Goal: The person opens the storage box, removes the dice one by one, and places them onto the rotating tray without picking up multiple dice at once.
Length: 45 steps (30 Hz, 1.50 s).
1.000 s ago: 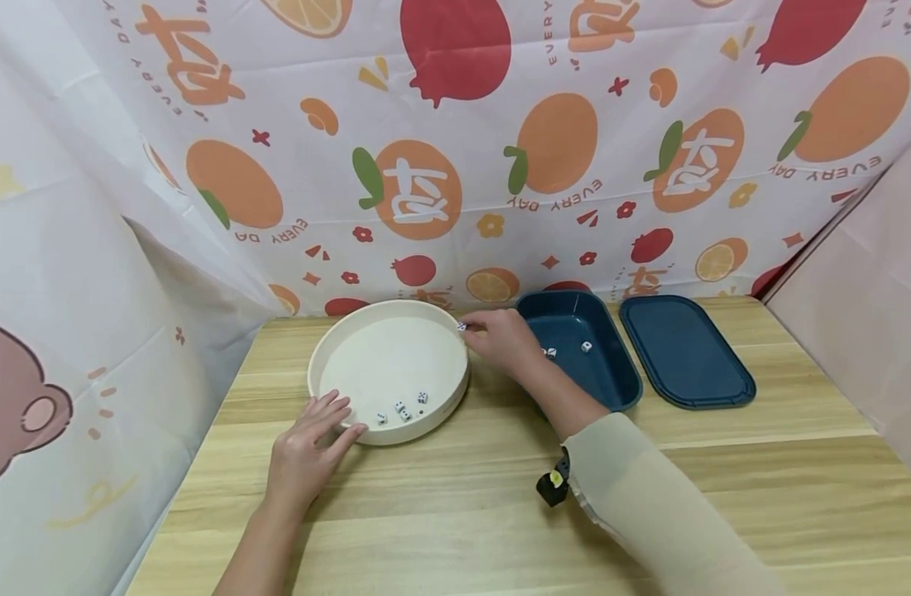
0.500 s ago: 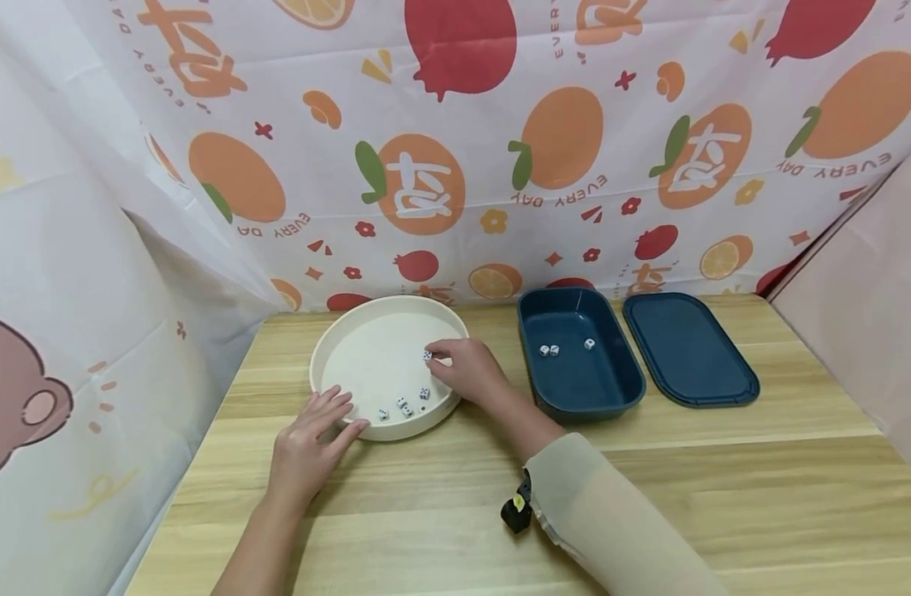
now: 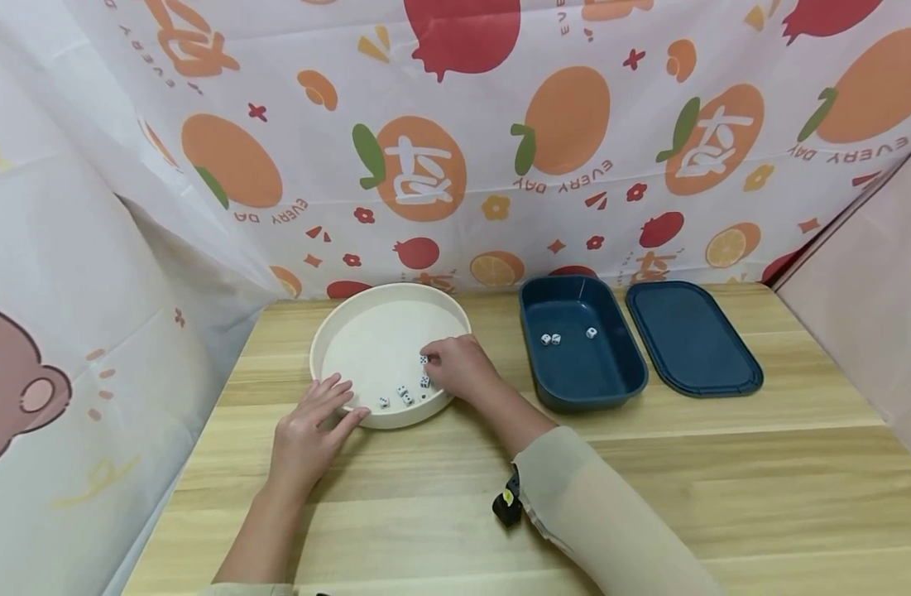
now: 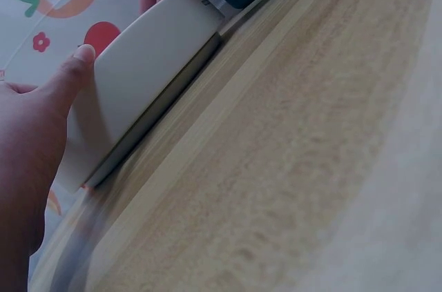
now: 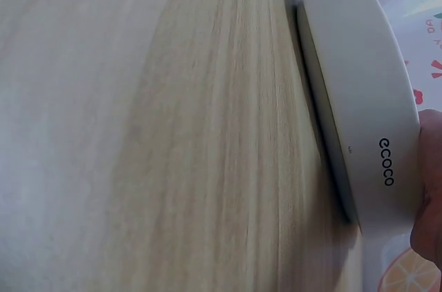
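Note:
A round cream tray (image 3: 373, 339) stands on the wooden table, with several white dice (image 3: 403, 394) near its front inner wall. My left hand (image 3: 306, 430) rests on the tray's front-left rim, fingers spread and the thumb (image 4: 81, 57) touching the edge. Reaching over the right rim, my right hand (image 3: 462, 364) pinches a die (image 3: 423, 359) with blue dots between thumb and fingertip, low inside the tray, just behind another die (image 3: 425, 382). The tray's wall hides the dice in both wrist views.
To the right of the tray stands a dark blue rectangular box (image 3: 585, 372) holding three dice. A matching flat blue lid (image 3: 693, 339) lies beside it. Behind them hangs a fruit-printed cloth (image 3: 492, 124), close to the table's back edge.
My right hand has moved left and down from between the box and the tray's rim, carrying the die into the tray toward the other dice. My left hand has stayed on the rim.

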{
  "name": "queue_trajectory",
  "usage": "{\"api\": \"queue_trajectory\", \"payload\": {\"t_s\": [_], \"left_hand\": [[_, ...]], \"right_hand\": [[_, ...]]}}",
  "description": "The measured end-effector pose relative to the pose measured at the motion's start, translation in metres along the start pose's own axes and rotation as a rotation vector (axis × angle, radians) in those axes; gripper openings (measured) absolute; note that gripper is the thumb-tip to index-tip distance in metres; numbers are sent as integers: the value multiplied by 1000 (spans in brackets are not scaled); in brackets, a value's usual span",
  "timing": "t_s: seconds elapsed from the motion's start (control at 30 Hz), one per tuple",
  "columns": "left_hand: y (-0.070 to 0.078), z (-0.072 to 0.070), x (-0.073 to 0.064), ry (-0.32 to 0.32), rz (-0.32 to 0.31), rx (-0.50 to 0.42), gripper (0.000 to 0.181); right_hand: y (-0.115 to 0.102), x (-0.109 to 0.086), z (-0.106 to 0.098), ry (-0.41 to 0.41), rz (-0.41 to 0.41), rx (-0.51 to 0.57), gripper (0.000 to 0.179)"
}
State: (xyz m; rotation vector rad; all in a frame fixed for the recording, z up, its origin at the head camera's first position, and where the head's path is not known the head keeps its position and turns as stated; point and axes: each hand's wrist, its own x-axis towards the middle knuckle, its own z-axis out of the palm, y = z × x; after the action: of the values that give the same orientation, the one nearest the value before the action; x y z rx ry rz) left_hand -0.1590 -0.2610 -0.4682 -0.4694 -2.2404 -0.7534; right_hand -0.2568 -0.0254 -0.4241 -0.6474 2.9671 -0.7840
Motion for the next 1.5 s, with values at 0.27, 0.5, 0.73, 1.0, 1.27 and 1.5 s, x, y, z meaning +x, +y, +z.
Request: {"api": "queue_trajectory", "payload": {"t_s": [0.27,0.5,0.73,1.0,1.27,1.5], "left_hand": [[1,0,1,3,-3,-4,39],[1,0,2,-13,-10,1,39],[1,0,4,-28,-16,2,39],[0,1,3,-22,-16,1,39],[-1,2,3,-12,-13,-9,37],[0,-1,4,-32,-22,-2,38]], "right_hand": [[-5,3,-2,-89,56,-39,23],[-5,5,-2,-140,90,-32,25],[-4,7,-4,-143,91,-21,26],[-2,6,-3,-139,73,-28,25],[0,6,-6,-147,48,-3,27],[6,4,-16,-181,42,93,29]]}}
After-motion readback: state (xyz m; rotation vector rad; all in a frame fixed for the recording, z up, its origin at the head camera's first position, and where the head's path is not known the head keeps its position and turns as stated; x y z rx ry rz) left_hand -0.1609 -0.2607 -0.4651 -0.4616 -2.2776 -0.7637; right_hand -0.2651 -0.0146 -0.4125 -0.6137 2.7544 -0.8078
